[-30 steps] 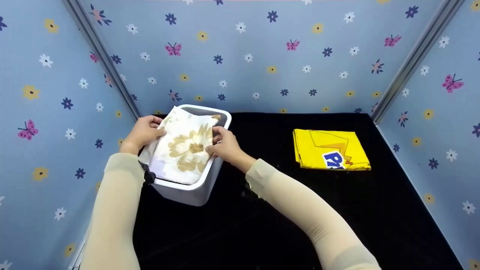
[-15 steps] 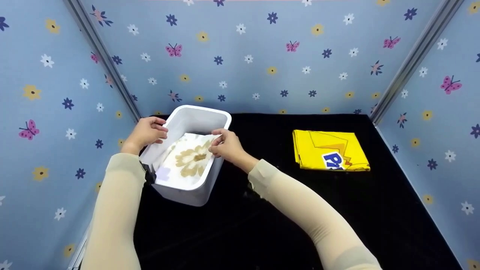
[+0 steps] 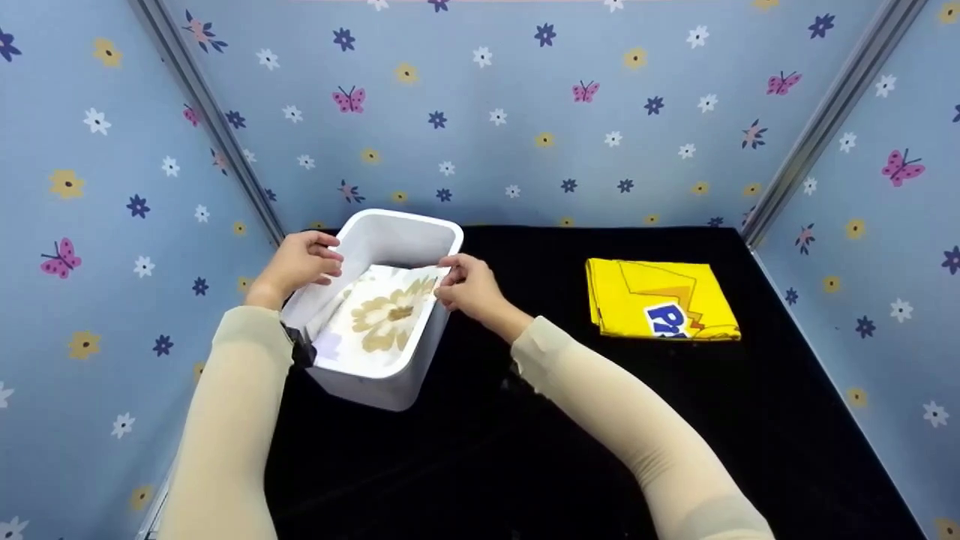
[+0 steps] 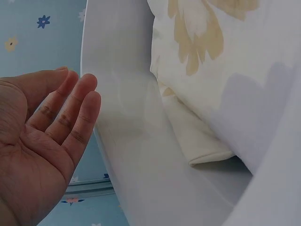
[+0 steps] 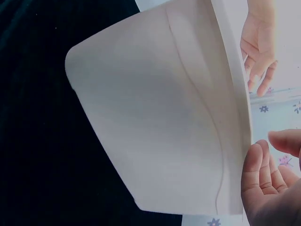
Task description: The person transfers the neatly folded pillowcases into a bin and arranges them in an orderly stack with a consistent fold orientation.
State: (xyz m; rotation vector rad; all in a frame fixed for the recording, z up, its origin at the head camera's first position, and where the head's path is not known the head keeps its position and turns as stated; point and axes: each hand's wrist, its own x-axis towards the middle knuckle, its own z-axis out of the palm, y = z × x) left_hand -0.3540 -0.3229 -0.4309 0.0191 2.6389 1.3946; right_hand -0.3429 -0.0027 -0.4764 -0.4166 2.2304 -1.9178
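Note:
A white plastic bin [image 3: 420, 349] stands at the back left of the black table. A folded cream cloth with tan flowers [image 3: 379, 319] lies flat inside it. My left hand [image 3: 326, 259] hovers at the bin's left rim with its fingers relaxed and its palm bare. In the left wrist view that hand [image 4: 66, 108] is just outside the bin's wall [image 4: 127, 141], apart from the cloth [image 4: 221, 66]. My right hand [image 3: 450, 274] is at the right rim, fingers loosely bent and holding nothing. The right wrist view shows the right hand [image 5: 270, 150] beside the bin's outer wall [image 5: 155, 117].
A folded yellow cloth [image 3: 660, 300] with a blue and white print lies at the back right of the black table [image 3: 525, 450]. Blue walls with flowers and butterflies [image 3: 525, 112] close in the left, back and right sides.
The floral cloth went from above the bin's rim down into the bin. Both hands let go of it and drew back to the two rims.

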